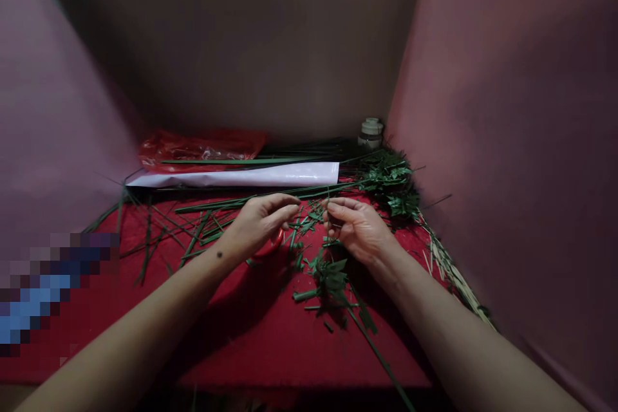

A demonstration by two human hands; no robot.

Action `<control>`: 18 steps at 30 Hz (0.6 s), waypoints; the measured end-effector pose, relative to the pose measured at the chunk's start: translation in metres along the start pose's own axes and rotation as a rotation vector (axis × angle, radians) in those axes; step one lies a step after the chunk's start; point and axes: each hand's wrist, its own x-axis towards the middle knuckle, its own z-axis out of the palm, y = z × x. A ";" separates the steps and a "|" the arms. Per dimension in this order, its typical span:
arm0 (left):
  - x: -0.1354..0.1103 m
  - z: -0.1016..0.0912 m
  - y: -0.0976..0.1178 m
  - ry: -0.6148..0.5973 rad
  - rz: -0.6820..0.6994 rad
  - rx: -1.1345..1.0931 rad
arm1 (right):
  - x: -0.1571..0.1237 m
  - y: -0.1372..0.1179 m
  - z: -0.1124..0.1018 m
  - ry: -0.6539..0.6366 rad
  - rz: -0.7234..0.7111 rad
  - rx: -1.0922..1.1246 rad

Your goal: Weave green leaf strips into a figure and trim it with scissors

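Both my hands hover over a red cloth (251, 335) strewn with green leaf strips. My left hand (258, 222) is curled, fingers pointing right, with a red looped handle (270, 248), perhaps scissors, under its palm. My right hand (355, 225) is closed in a pinch on a thin green leaf strip (328, 199) that rises between the two hands. Below the right hand a folded green leaf piece (333, 273) hangs or lies, with a long strip (376, 351) trailing toward me.
A white rolled sheet (241, 176) lies across the back, with a red plastic bag (203, 147) and long green leaves behind it. A heap of folded green pieces (391, 183) and a small jar (370, 132) sit back right. Pink walls close both sides.
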 end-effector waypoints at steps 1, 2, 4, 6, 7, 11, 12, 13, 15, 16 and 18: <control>0.001 0.005 0.006 -0.046 -0.035 -0.164 | 0.000 0.001 0.000 -0.022 0.022 0.023; 0.003 0.009 0.011 -0.086 -0.052 -0.295 | -0.001 0.002 0.001 -0.046 0.042 0.047; 0.008 0.019 0.017 -0.179 -0.058 -0.527 | -0.001 0.003 0.001 -0.112 0.083 0.095; 0.014 0.028 0.018 -0.254 -0.068 -0.700 | 0.000 0.004 0.000 -0.184 0.127 0.163; 0.018 0.031 0.018 -0.271 -0.078 -0.768 | 0.000 0.004 -0.001 -0.210 0.149 0.198; 0.027 0.034 0.017 -0.210 -0.099 -0.940 | 0.003 0.004 -0.005 -0.207 0.177 0.268; 0.029 0.031 0.018 -0.188 -0.103 -0.963 | 0.004 0.004 -0.006 -0.176 0.168 0.275; 0.030 0.028 0.019 -0.160 -0.103 -0.977 | 0.004 0.004 -0.007 -0.134 0.161 0.286; 0.031 0.021 0.022 -0.075 -0.090 -0.982 | 0.006 0.003 -0.009 -0.034 0.163 0.317; 0.032 0.017 0.024 -0.011 -0.070 -0.979 | 0.006 0.003 -0.009 0.010 0.170 0.327; 0.032 0.009 0.028 0.128 -0.011 -0.966 | 0.008 0.003 -0.011 0.067 0.165 0.331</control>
